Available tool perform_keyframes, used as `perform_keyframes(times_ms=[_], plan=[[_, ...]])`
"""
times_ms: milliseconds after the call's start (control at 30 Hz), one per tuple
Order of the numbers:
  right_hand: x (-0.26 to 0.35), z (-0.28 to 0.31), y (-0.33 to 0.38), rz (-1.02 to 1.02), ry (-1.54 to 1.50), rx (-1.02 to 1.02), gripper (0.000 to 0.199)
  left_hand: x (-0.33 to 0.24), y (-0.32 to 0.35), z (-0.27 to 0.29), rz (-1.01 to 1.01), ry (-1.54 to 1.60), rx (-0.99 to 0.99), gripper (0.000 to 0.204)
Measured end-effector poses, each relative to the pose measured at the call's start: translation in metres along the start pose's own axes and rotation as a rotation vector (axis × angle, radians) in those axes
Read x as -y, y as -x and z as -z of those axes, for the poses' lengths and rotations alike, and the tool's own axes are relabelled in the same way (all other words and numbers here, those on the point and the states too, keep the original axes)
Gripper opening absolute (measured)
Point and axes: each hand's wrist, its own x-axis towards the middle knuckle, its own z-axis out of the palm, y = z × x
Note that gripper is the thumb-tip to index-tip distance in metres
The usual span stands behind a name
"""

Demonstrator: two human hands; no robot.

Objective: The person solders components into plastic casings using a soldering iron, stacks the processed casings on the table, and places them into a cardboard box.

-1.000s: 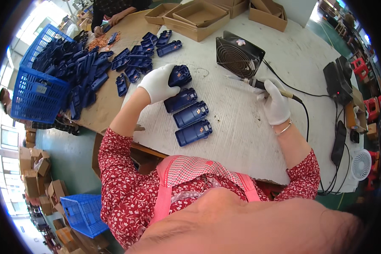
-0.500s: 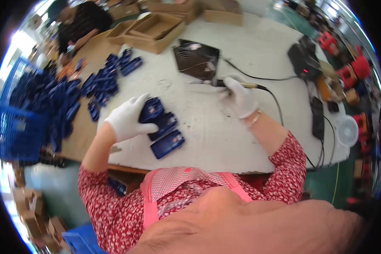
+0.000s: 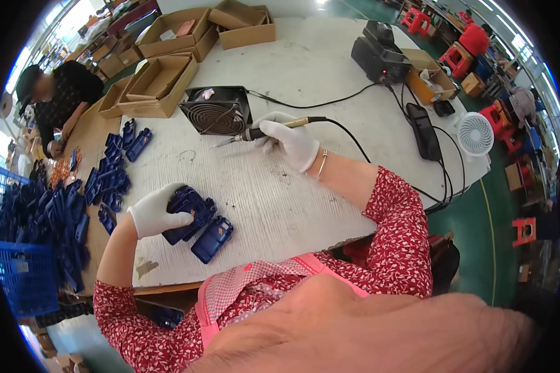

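Observation:
My left hand (image 3: 155, 214), in a white glove, is closed on the edge of a dark blue plastic case (image 3: 186, 202), thumb toward me and fingers at the far side. That case overlaps a second one; another blue case (image 3: 213, 239) lies beside them on the white tabletop. My right hand (image 3: 295, 146), also gloved, grips a soldering iron (image 3: 253, 133) by its handle. Its thin tip points left, above the table and apart from the cases. Just behind the iron stands a square black fan (image 3: 214, 117) with a round grille.
Several blue cases (image 3: 109, 177) lie at the left, beside a heaped blue basket (image 3: 25, 267). Cardboard trays (image 3: 158, 87) stand at the back. A black soldering station (image 3: 379, 59), its cable and a white fan (image 3: 476, 133) are at the right. Another person (image 3: 62, 93) sits far left.
The whole view has shifted, so the table appears farther left. The cases under my left hand sit closer together, overlapping more. My right hand still holds the soldering iron near the black fan.

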Motion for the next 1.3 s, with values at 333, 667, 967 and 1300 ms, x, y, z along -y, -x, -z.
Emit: perform_keyframes(times_ms=[333,667,967,1300], plan=[[-0.007,0.000,-0.002,0.027,-0.062,0.053,0.017,0.017,0.008,0.005,0.021,0.118,-0.359,0.057],[-0.005,-0.003,-0.001,0.050,0.016,0.007,0.019,-0.013,0.016,-0.040,-0.172,-0.080,-0.219,0.069],[0.002,-0.010,0.002,0.006,0.021,-0.006,0.018,-0.012,0.015,-0.036,-0.128,-0.567,-0.370,0.081],[-0.001,-0.014,0.002,0.050,0.064,-0.008,0.020,-0.008,0.013,-0.031,-0.019,-0.220,-0.203,0.076]])
